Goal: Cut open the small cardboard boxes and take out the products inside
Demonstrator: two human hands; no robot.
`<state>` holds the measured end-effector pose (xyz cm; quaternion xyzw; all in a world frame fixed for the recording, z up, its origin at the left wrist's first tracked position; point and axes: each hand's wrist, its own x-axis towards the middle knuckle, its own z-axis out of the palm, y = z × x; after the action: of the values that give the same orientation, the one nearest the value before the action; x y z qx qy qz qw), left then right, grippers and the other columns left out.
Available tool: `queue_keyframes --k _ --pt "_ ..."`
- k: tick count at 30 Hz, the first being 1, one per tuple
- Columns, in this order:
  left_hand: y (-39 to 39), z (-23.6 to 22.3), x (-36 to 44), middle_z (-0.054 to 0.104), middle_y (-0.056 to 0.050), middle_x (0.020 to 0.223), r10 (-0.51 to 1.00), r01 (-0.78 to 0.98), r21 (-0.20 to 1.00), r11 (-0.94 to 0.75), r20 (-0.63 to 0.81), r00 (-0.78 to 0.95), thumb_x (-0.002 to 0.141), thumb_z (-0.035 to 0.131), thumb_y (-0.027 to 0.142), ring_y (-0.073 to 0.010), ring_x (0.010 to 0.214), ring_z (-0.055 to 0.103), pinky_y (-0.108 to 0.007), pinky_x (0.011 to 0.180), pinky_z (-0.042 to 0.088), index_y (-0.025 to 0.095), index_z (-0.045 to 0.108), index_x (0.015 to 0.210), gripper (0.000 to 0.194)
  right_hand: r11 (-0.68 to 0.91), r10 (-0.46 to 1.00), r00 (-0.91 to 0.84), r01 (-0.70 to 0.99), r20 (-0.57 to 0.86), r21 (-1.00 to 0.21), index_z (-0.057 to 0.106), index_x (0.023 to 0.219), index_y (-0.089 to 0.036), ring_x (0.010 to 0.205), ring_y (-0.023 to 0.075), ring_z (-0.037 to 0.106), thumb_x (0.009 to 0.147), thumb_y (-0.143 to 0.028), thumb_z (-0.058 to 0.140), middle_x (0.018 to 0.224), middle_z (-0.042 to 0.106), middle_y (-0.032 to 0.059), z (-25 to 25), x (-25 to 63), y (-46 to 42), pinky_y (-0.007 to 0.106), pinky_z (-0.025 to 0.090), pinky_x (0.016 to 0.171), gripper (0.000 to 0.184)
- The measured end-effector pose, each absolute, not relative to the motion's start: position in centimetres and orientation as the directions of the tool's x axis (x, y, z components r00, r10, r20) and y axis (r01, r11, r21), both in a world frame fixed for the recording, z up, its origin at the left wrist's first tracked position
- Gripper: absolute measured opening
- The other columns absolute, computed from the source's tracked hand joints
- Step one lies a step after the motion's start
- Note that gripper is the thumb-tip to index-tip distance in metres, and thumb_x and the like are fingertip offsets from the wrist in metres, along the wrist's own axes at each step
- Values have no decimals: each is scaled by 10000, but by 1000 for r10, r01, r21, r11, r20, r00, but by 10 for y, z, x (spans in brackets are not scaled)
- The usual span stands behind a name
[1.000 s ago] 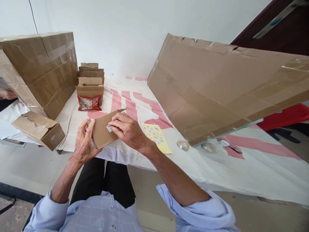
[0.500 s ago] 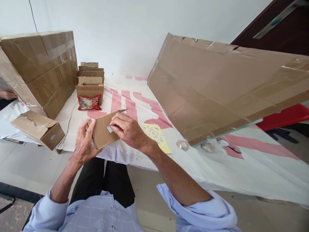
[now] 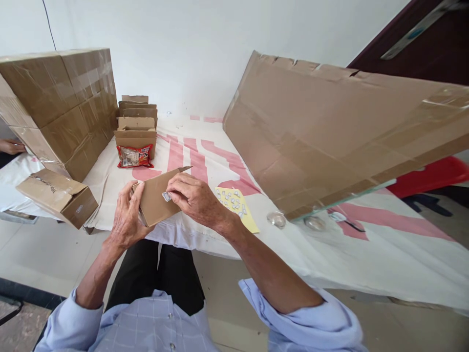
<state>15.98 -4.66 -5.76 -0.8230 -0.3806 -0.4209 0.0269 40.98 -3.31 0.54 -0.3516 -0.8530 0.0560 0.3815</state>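
Note:
A small brown cardboard box (image 3: 156, 198) is held tilted over the table's front edge. My left hand (image 3: 124, 212) grips its left end, thumb and fingers closed round it. Against the face toward me, my right hand (image 3: 192, 198) pinches a small white label with a dark border (image 3: 166, 196) between thumb and fingertips. Whether the label touches the cardboard I cannot tell. To the right of my right hand, a yellow sheet (image 3: 251, 222) lies on the cloth with several similar small labels on it.
Taped cartons (image 3: 66, 107) are stacked at left, with a closed carton (image 3: 60, 195) before them. Upright cardboard boxes (image 3: 136, 138) stand behind a red snack packet (image 3: 135, 156). A large cardboard panel (image 3: 330, 132) leans at right, near clear round objects (image 3: 276, 220) and a magnifying glass (image 3: 339, 216). Another person's hand (image 3: 12, 146) shows far left.
Almost nothing differs. The view has shifted very slightly, and both hands keep the box and the label in the same position.

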Motion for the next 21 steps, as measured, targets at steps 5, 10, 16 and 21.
queue_keyframes --k 5,10,16,21 --pt "-47 -58 160 425 -254 1647 600 647 274 -712 717 356 808 894 305 -460 1533 514 -661 1198 543 283 240 1776 1169 734 669 -458 532 585 -423 712 961 -225 900 218 708 1055 -169 617 969 753 67 7 411 -34 391 617 866 145" --pt "-47 -60 159 419 -254 1664 605 643 279 -713 709 363 806 897 297 -462 1540 506 -665 1202 543 283 237 1785 1181 714 695 -475 548 540 -436 747 1025 -222 922 221 711 1017 -132 642 1021 755 73 9 412 -32 379 605 848 139" --pt "-46 -58 158 423 -244 1655 602 635 286 -718 712 361 797 899 287 -450 1528 515 -654 1204 546 288 239 1783 1186 693 718 -466 547 517 -470 679 901 -225 935 210 685 1006 -87 606 981 721 57 12 411 -31 380 581 879 189" --pt "-45 -54 156 424 -244 1643 610 658 267 -704 701 368 801 911 308 -457 1538 505 -661 1201 548 284 220 1775 1194 663 749 -387 409 538 -627 656 906 -234 882 192 670 1016 -168 613 960 713 39 23 415 -42 359 587 804 135"
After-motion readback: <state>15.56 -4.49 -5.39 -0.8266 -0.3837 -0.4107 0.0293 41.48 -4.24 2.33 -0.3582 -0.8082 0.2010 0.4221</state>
